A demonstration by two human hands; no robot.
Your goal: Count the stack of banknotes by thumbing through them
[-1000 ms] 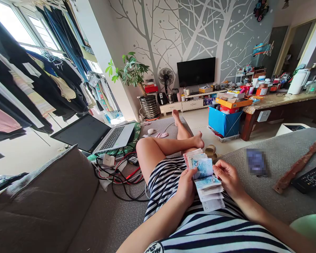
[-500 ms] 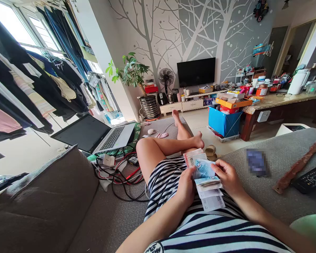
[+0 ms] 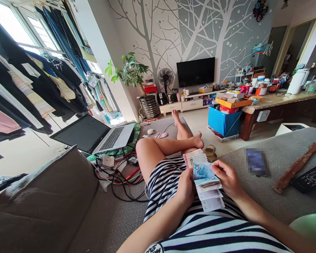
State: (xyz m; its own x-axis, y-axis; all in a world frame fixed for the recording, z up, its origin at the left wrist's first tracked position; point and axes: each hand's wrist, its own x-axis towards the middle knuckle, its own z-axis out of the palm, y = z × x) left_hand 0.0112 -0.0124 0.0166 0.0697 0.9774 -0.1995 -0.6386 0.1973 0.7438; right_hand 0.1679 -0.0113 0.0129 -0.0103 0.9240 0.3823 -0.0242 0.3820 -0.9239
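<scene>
Above my lap, my left hand is closed around a folded stack of banknotes, its thumb lying across them. Blue notes marked 10 lie on top, with pinkish and pale notes fanned out beyond the thumb. Paler note ends hang below the fold toward my striped clothing. My right hand pinches the right edge of a blue banknote between thumb and fingers. Its other fingers curl under and are partly hidden.
An open laptop and tangled cables are on my left. On the sofa to my right lie a blurred purple item, a brown wooden stick and a black remote. A blue box stands ahead by a cluttered counter.
The upper blue note lies a little flatter and further left, showing its 10 more fully. Both hands stay nearly in place around the stack.
</scene>
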